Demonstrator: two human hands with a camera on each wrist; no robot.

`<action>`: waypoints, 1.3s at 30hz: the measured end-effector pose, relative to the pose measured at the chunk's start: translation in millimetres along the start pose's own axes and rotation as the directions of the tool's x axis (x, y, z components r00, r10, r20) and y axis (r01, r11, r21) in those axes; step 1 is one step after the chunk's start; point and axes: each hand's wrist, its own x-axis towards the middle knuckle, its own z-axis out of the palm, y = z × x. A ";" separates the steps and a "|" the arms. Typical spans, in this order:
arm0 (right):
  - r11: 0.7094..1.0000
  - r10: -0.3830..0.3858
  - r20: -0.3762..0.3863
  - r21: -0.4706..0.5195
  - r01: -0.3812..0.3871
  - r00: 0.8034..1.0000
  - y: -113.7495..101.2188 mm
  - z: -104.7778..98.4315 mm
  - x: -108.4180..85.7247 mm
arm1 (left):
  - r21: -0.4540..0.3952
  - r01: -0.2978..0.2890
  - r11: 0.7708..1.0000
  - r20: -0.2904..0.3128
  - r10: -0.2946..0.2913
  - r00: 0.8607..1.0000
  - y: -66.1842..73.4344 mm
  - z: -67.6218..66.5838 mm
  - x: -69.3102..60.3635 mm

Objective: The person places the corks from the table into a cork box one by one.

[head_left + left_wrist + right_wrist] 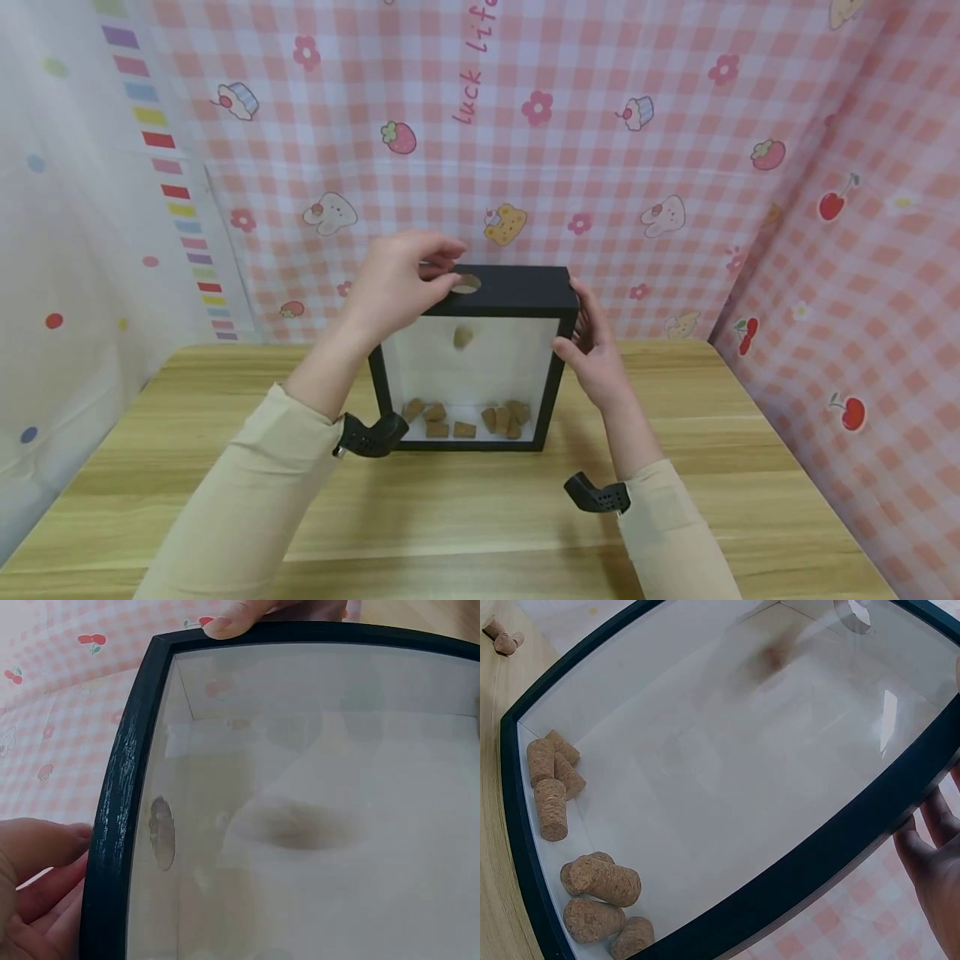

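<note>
A black-framed display box [553, 400] with a clear front stands upright on the table. My left hand [397, 279] is at its top, fingertips beside the round hole [467, 284], with no object visible between thumb and fingers. Below the hole, a blurred cork [462, 337] is in mid-air inside the box. Several cork stoppers [464, 429] lie along the box floor; in the right wrist view, these corks [606, 881] form two loose groups. My right hand [597, 354] grips the box's right side near the top corner, thumb on the front frame, fingers round behind.
The wooden table [450, 517] extends around the box, with pink checked cloth [570, 167] hanging behind. In the right wrist view, a few loose corks [505, 639] lie on the table outside the box. Each wrist wears a black camera mount [372, 435].
</note>
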 end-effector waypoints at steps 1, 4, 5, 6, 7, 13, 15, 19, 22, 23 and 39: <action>1.000 0.000 -0.001 -0.001 0.000 1.000 0.3 -0.2 0.1 | -0.009 0.000 1.000 0.008 0.000 1.000 0.4 -0.1 -0.1; 1.000 -0.001 -0.003 -0.003 0.001 1.000 0.7 -0.5 0.2 | -0.033 0.003 0.999 0.029 -0.002 1.000 0.9 0.3 -0.7; 1.000 -0.002 -0.003 -0.004 0.002 1.000 0.8 -0.5 0.3 | -0.041 0.002 0.999 0.034 0.000 0.999 1.1 0.4 -1.0; 1.000 -0.003 -0.003 -0.002 0.002 1.000 0.7 -0.4 0.3 | -0.051 -0.001 0.999 0.037 0.003 0.999 1.2 0.7 -1.4; 1.000 -0.003 -0.003 -0.003 0.003 1.000 0.5 -0.2 0.4 | -0.063 -0.004 0.998 0.039 0.007 0.999 0.9 0.9 -2.0; 1.000 -0.003 -0.009 0.000 0.003 1.000 0.9 0.4 0.3 | -0.125 -0.050 0.991 0.014 0.052 0.999 -0.5 -0.5 -10.6; 1.000 -0.004 -0.010 -0.002 0.004 1.000 1.4 0.5 0.5 | -0.141 -0.063 0.988 -0.004 0.063 0.998 0.3 -2.7 -15.4; 1.000 -0.002 -0.009 0.001 0.002 1.000 1.1 0.7 0.3 | -0.166 -0.076 0.983 -0.037 0.071 0.997 2.2 -7.2 -25.2; 1.000 0.005 -0.015 0.000 -0.005 1.000 0.3 1.0 -0.4 | -0.183 -0.082 0.980 -0.052 0.074 0.996 3.1 -9.9 -31.6; 1.000 0.008 -0.018 -0.003 -0.008 1.000 -0.1 1.1 -0.7 | -0.189 -0.083 0.978 -0.053 0.075 0.996 3.7 -10.9 -33.8; 1.000 0.017 -0.015 -0.008 -0.017 1.000 0.6 0.0 -0.1 | -0.265 -0.090 0.960 0.000 0.093 0.996 -8.9 -13.4 -74.1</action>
